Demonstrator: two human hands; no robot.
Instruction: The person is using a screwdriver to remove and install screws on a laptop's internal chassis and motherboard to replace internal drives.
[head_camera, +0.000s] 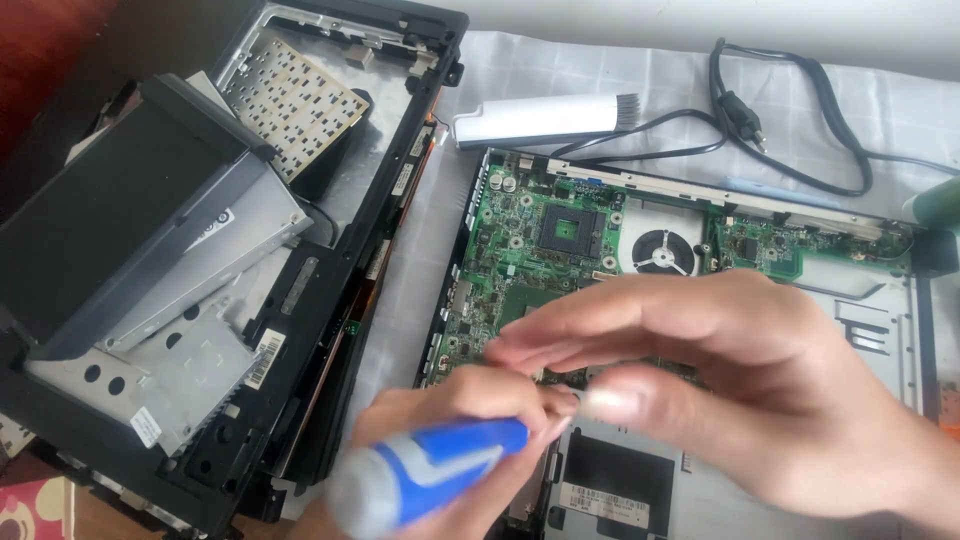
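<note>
Head view: You are gripping a blue-and-white screwdriver handle (430, 470) with your left hand (460, 410), the fingers curled tight around it near the lower edge of the frame. The handle is blurred and its tip is hidden behind your fingers, so you cannot tell what it is touching. Your right hand (740, 390) is reaching in from the right, fingers held straight and pressed close together, with the thumb lying beneath them; it is pinching nothing that can be seen. Its fingertips are hovering just above your left hand.

Both hands are working over the opened laptop base (880, 330), which is lying on a pale checked cloth (560, 70). The green circuit board (510, 260) is sitting in the left part of that base, directly behind your fingers, with a square processor socket (572, 230) near its top and a round cooling fan (660, 250) just to the right of the socket.

To the left, a detached black laptop casing (330, 290) is lying at an angle, carrying a grey metal bracket (190, 350) and a perforated keyboard backing (290, 100). Beyond the base, a white cleaning brush (545, 120) and a black power cable (780, 120) are resting on the cloth.
</note>
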